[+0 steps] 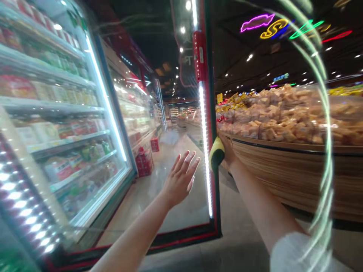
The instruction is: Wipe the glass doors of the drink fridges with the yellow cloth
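- The left hand (182, 180) is wide, its fingers spread and raised before the glass door (184, 206); nothing shows in its grasp. Whether the palm touches the pane or is just short of it, one cannot tell.
- The right hand (227, 148) is at the door's outer edge, beside a yellow item (217, 148) with a dark underside, perhaps a cloth or sponge. Its fingers are mostly hidden, so how far they are closed, and whether they grip that item or the edge, cannot be told.
- The step in hand looks like steadying the door, swung out from the cooler, with both hands near its free side. Any shift of it would seem to call for a firm right hand at the edge and the left palm flat, clear of the frame.
- The door carries a lit strip (204, 143) and a red fitting (198, 54) along that side. A pale haze (168, 151) shows in the pane near the left fingertips, smear or reflection.
- Leftward, shelves (53, 102) of packaged goods glow behind a bright strip; red boxes (144, 162) sit on the floor farther along.
- Rightward, a wood-sided display (283, 166) holds heaped wrapped goods (283, 121), with neon shapes (273, 28) overhead.
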Action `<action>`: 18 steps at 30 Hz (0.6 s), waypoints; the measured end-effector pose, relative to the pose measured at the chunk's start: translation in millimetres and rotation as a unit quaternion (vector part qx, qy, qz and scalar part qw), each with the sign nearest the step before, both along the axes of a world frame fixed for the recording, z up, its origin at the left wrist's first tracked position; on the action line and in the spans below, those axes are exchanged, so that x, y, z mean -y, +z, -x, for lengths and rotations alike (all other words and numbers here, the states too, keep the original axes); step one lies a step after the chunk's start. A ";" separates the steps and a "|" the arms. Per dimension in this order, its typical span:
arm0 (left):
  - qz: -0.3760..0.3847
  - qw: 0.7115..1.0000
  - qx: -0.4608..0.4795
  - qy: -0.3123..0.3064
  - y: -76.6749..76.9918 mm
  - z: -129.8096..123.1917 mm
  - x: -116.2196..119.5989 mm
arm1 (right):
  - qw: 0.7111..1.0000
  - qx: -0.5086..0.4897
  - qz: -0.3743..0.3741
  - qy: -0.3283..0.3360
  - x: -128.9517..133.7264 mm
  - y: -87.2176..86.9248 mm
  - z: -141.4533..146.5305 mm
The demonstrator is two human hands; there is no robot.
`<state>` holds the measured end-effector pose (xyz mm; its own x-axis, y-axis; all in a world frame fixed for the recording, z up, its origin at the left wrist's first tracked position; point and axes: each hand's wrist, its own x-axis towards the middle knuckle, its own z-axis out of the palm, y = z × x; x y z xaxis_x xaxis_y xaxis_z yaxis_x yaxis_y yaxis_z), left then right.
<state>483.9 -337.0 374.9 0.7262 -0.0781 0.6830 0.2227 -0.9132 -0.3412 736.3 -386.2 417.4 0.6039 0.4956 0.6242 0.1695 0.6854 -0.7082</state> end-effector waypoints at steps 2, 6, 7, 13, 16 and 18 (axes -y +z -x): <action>0.013 1.000 0.001 0.013 -6.9 18.7 5.6 | 1.000 0.019 0.005 0.006 7.5 -6.1 11.3; 0.033 0.999 0.014 0.028 -29.9 37.4 16.4 | 0.998 0.009 -0.019 -0.066 18.8 -16.1 26.3; 0.035 0.999 0.015 0.027 -35.2 37.4 18.4 | 0.996 0.005 -0.023 -0.081 21.9 -17.7 29.2; 0.042 0.999 0.027 -0.007 -38.4 23.9 35.6 | 0.993 -0.011 -0.016 -0.119 56.3 -21.1 57.6; 0.043 0.998 0.040 -0.035 -28.1 26.6 54.0 | 0.985 0.010 -0.027 -0.170 78.6 -18.4 79.8; 0.040 0.997 0.045 -0.056 -22.0 33.7 68.4 | 0.976 0.033 -0.032 -0.212 94.4 -23.3 96.7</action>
